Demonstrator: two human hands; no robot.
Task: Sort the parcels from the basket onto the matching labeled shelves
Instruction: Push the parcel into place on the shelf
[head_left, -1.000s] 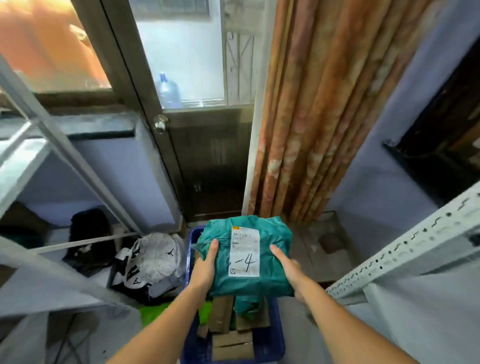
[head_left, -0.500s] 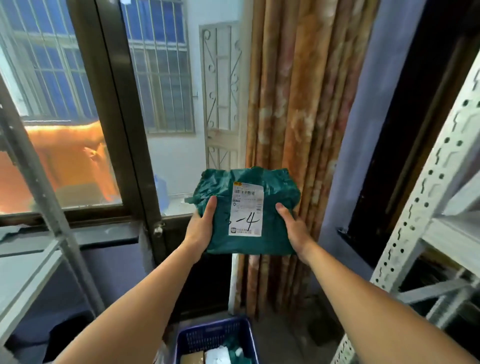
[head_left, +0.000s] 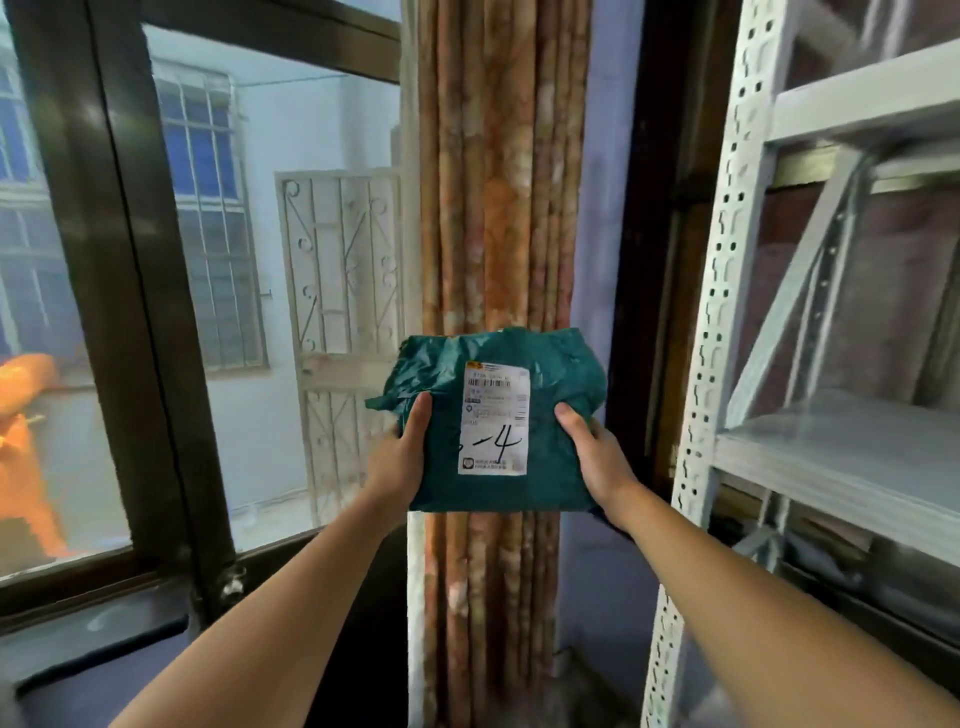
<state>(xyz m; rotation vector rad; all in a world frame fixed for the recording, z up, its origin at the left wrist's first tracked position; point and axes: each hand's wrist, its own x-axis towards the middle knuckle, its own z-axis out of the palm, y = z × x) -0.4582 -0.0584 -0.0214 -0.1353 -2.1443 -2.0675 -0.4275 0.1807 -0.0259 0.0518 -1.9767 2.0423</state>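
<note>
Teal parcel (head_left: 550, 415) held in mid-air, left hand (head_left: 400, 457) and right hand (head_left: 597, 457) gripping its sides, fingers hidden behind, label (head_left: 493, 421) print blurred, "-4" legible, shelf rack (head_left: 727, 291) cut off right.

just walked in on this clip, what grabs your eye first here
A green parcel sits dead centre, gripped by the left hand and the right hand, its white label showing a handwritten 4. Behind it hangs an orange curtain, and a white metal shelf stands to the right.

One parcel (head_left: 498, 421), two hands, perhaps one shelf rack (head_left: 727, 312).
</note>
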